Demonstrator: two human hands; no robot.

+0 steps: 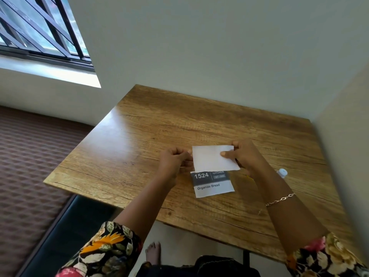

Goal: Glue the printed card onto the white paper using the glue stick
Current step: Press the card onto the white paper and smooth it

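Note:
A printed card (213,185) lies flat on the wooden table (139,148), showing "1524", "KITCHEN" and "Organize Bread". Just above it I hold a blank white paper (211,158), which covers the card's top edge. My left hand (175,159) pinches the paper's left edge. My right hand (242,156) grips its right side, thumb on top. A glue stick with a white cap (282,173) lies on the table to the right, mostly hidden behind my right wrist.
The table stands in a corner, with walls along its far and right sides. A dark seat (65,234) sits below the table's left front edge. A barred window (40,31) is at upper left. A bare foot (153,253) shows under the table.

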